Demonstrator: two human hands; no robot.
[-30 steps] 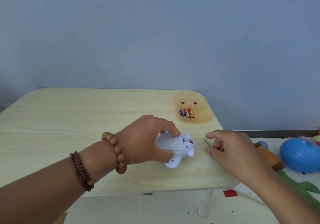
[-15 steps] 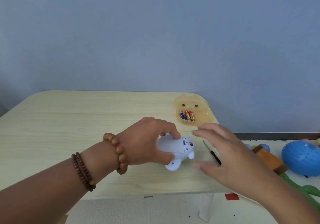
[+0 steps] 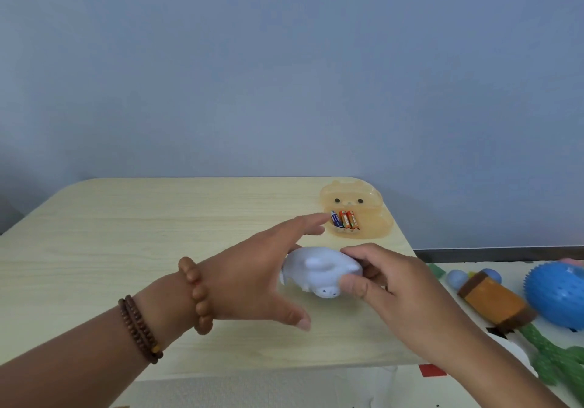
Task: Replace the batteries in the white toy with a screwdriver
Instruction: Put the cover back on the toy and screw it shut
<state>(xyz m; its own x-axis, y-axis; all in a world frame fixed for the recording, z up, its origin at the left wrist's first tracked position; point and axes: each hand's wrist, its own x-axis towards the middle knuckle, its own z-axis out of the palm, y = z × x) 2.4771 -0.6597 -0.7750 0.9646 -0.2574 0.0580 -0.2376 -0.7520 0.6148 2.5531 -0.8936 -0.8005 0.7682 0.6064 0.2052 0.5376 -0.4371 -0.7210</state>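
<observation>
The white toy (image 3: 319, 271), a small animal figure, lies on the light wooden table (image 3: 126, 249) between my two hands, its smooth back turned up. My right hand (image 3: 395, 290) grips its right end with thumb and fingers. My left hand (image 3: 262, 278) is spread beside its left end, fingers apart, the index finger stretched toward the tray; whether it touches the toy is unclear. Three batteries (image 3: 345, 220) lie side by side in a translucent orange bear-shaped tray (image 3: 373, 218) at the far right corner. The screwdriver is hidden, likely behind my right hand.
Right of the table, lower down, lie a blue spiky ball (image 3: 559, 297), an orange and brown block toy (image 3: 493, 303) and a green cactus-like toy (image 3: 550, 357). The table's right edge runs just past my right hand. A plain blue-grey wall stands behind.
My right hand came in from the screwdriver and took hold of the toy. My left hand let go and spread its fingers. The toy has turned over, its battery side now hidden.
</observation>
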